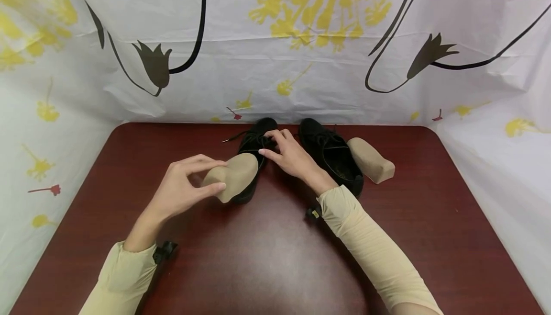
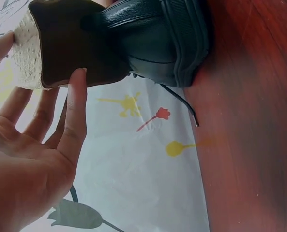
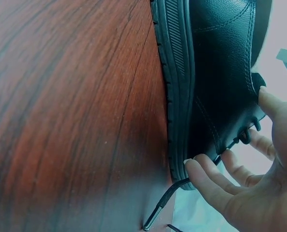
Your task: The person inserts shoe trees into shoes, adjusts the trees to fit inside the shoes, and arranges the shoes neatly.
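Note:
A black lace-up shoe (image 1: 253,143) lies at the table's back, its toe toward the curtain. Over its heel end and opening, my left hand (image 1: 182,185) holds a beige molded shoe insert (image 1: 239,172) between thumb and fingers. The insert's hollow side (image 2: 80,43) faces the left wrist camera, overlapping the shoe's heel (image 2: 148,43). My right hand (image 1: 292,156) grips the same shoe around its laced front. In the right wrist view, the thumb touches the tongue and the fingers bend by the lace (image 3: 167,195). Whether the insert touches the shoe's inside is hidden.
A second black shoe (image 1: 318,143) lies right of the right hand, its dark opening showing. Beside it rests another beige insert (image 1: 371,161). A printed white curtain (image 1: 241,66) borders the dark red table (image 1: 267,257) at the back and sides.

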Demonstrator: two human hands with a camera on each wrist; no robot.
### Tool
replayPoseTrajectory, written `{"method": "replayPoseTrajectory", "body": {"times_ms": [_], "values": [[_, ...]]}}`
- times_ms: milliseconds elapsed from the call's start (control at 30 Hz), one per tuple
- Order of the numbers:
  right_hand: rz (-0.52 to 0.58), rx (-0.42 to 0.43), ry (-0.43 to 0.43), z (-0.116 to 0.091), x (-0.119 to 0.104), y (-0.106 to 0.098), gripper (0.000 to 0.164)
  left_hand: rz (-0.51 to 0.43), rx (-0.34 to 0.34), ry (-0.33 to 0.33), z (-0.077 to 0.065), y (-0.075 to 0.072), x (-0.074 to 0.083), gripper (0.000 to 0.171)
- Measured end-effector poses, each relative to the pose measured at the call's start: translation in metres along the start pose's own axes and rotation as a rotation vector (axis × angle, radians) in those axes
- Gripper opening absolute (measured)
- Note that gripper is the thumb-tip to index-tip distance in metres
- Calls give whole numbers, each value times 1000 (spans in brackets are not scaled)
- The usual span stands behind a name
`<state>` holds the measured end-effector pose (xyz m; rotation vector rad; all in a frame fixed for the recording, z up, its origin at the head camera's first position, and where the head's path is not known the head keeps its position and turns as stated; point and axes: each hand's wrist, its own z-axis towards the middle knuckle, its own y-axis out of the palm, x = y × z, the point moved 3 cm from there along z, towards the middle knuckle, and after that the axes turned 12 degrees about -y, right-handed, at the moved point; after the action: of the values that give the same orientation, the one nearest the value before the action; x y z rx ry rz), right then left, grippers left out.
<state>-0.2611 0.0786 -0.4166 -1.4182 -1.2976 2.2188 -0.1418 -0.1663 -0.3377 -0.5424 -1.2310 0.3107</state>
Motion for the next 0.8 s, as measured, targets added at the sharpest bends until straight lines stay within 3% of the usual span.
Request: {"method": "replayPoseTrajectory", "body": {"times_ms": [533,800], "values": [[11,14,1,-1,2,-2,53,-20,7,14,9,11,0,34],[16,20,-9,-1,2,-1,52,-22,8,-9,12,15,-4,33]]}}
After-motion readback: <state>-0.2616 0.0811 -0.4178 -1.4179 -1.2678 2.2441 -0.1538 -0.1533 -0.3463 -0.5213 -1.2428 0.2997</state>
